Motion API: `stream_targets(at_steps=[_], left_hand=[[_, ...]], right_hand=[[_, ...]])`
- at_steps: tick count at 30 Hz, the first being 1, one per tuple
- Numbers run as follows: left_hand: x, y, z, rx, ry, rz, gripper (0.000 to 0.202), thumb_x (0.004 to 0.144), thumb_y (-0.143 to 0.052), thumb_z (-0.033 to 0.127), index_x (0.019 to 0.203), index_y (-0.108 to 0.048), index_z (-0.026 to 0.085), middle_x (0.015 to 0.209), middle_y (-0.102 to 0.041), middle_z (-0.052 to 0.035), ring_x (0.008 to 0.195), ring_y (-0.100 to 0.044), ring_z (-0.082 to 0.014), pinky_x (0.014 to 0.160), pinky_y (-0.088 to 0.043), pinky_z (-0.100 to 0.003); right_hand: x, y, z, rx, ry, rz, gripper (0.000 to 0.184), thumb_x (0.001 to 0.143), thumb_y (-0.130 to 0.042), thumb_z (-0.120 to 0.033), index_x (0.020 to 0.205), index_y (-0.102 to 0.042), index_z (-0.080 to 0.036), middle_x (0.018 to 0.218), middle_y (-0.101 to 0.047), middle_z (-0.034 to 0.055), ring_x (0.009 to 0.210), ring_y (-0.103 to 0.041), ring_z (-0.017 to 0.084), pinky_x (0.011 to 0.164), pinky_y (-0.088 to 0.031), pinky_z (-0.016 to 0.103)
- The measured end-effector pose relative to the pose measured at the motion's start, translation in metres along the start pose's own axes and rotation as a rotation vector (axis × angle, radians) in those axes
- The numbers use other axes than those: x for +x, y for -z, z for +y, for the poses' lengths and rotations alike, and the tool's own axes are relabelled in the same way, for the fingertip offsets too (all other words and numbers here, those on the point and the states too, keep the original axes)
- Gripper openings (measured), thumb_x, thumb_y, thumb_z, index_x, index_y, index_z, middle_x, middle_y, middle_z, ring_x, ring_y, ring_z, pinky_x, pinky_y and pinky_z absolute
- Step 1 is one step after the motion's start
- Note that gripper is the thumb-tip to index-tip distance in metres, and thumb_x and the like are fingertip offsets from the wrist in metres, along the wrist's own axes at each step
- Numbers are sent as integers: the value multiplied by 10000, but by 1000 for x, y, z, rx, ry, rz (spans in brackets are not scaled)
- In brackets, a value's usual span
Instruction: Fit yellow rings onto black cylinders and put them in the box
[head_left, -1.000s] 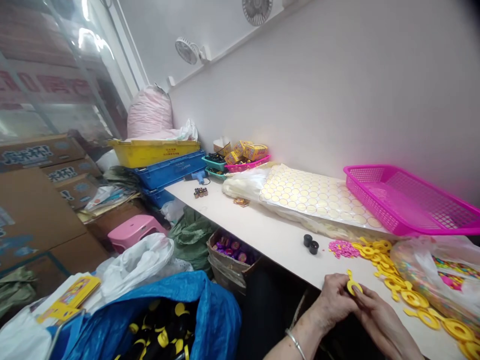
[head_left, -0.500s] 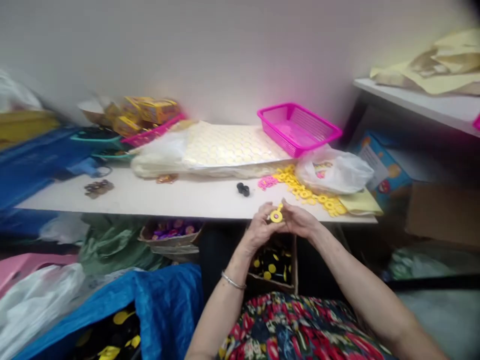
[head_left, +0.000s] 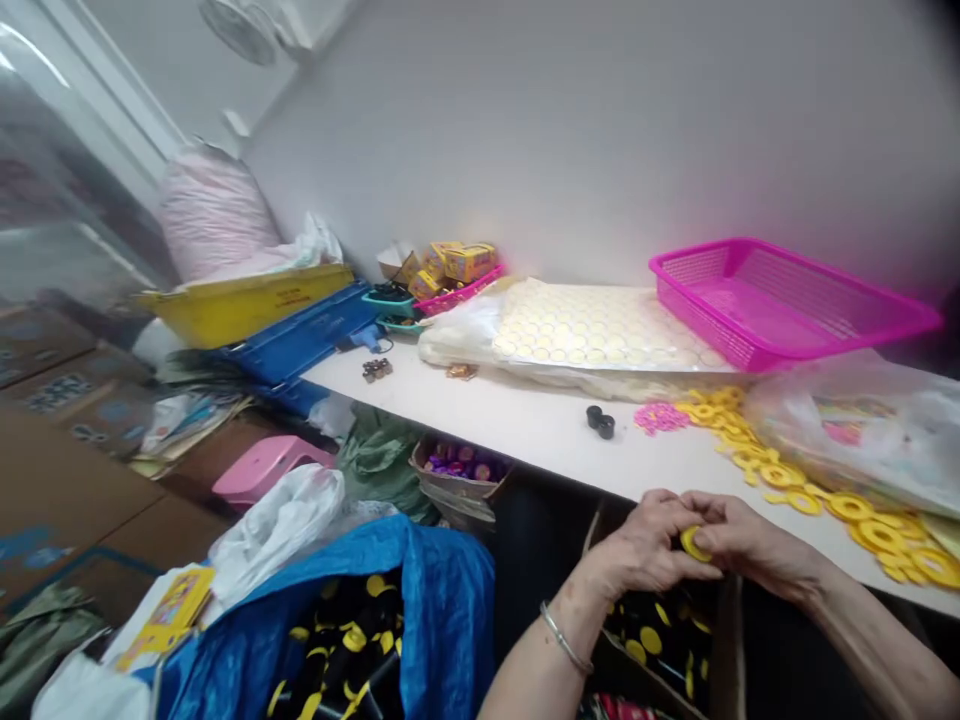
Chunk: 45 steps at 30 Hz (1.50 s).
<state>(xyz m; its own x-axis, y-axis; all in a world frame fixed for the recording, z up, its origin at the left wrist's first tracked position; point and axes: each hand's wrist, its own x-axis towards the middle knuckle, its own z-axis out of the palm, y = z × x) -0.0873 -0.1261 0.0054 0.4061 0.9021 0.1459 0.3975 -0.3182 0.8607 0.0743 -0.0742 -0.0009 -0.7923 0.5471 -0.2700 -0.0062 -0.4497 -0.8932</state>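
My left hand (head_left: 649, 545) and my right hand (head_left: 754, 545) meet in front of the table edge, fingers closed around a small round yellow plastic piece (head_left: 696, 543). Fingers cover much of it, so its full shape is hidden. Below them stands a cardboard box (head_left: 731, 650) holding black parts with yellow discs (head_left: 651, 640). Beyond my hands, yellow ring-shaped pieces (head_left: 847, 507) lie in a long heap on the table. Beside that heap is a small pile of pink bits (head_left: 660, 418). A few black cylindrical caps (head_left: 600, 422) stand to its left.
A magenta basket (head_left: 757, 355) and a clear plastic bag (head_left: 885, 430) occupy the right. Sheets of pale round stickers (head_left: 600, 325) lie at the back. A blue sack (head_left: 446, 610) of black and yellow parts stands at lower left, near a box of purple items (head_left: 461, 485).
The view has swung left, so things appear farther right. The yellow piece faced the camera with its pink centre showing; now fingers of both hands cover more of it.
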Motion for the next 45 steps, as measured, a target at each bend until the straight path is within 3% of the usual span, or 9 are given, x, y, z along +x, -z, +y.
stream_targets(at_steps=[6, 11, 15, 18, 23, 28, 32, 38, 45], left_hand=[[-2, -5, -2, -2, 11, 41, 188, 630, -747, 268, 750, -627, 188, 901, -598, -26, 1054, -443, -209, 982, -325, -352], [-3, -5, -13, -15, 9, 74, 177, 631, -741, 290, 719, -624, 191, 895, -595, -29, 1103, -413, -223, 983, -317, -349], [-7, 3, -22, -49, 58, 51, 217, 605, -757, 305, 727, -629, 179, 886, -582, -33, 1026, -452, -212, 931, -358, -332], [-9, 10, -16, -79, -16, 21, 212, 611, -752, 305, 719, -631, 168, 845, -587, -31, 925, -496, -195, 906, -376, -335], [-5, 17, -7, -59, -76, 63, 217, 657, -714, 328, 827, -668, 201, 923, -641, -43, 1062, -475, -243, 1007, -302, -419], [-5, 11, 1, -66, -89, 74, 251, 664, -708, 332, 879, -693, 205, 934, -659, -49, 1120, -447, -262, 1011, -312, -441], [-4, 8, -4, -65, -87, 94, 272, 646, -726, 335, 884, -700, 206, 910, -669, -47, 1132, -456, -274, 1012, -316, -464], [-9, 7, -19, -36, -55, 87, 311, 669, -717, 312, 958, -687, 202, 933, -685, -52, 1132, -467, -248, 1050, -275, -457], [-14, 7, -17, -35, -88, 131, 325, 584, -773, 340, 855, -685, 184, 867, -692, -41, 858, -595, -188, 1063, -245, -439]], right_hand=[[-1, -9, -5, -39, 79, -18, 341, 619, -729, -320, 897, -641, -142, 948, -633, 94, 887, -572, 227, 748, -458, 311], [6, -8, 11, -34, 146, 61, 315, 644, -721, -336, 889, -649, -153, 849, -640, 73, 793, -573, 204, 664, -452, 290], [15, -11, 17, -65, 127, 72, 337, 699, -679, -345, 970, -653, -146, 918, -649, 84, 857, -576, 215, 716, -457, 311], [15, -16, 10, -131, 153, 59, 377, 592, -745, -269, 931, -676, -120, 898, -659, 69, 857, -576, 211, 756, -449, 306], [16, -13, -1, -47, 140, 53, 471, 458, -785, -188, 909, -671, -116, 900, -651, 31, 841, -572, 184, 759, -447, 292], [9, -13, 0, -43, 177, 32, 449, 471, -799, -181, 895, -669, -113, 900, -634, 15, 847, -567, 173, 757, -446, 284], [10, -14, 14, 32, 240, 127, 381, 526, -785, -216, 874, -669, -111, 874, -645, 25, 809, -576, 167, 722, -450, 274], [16, -17, 21, 110, 84, 66, 392, 520, -753, -169, 895, -661, -100, 759, -620, 3, 654, -523, 95, 567, -400, 189], [20, -31, 15, 4, 122, 87, 394, 484, -723, -145, 871, -661, -109, 751, -619, 5, 663, -516, 122, 552, -398, 206]])
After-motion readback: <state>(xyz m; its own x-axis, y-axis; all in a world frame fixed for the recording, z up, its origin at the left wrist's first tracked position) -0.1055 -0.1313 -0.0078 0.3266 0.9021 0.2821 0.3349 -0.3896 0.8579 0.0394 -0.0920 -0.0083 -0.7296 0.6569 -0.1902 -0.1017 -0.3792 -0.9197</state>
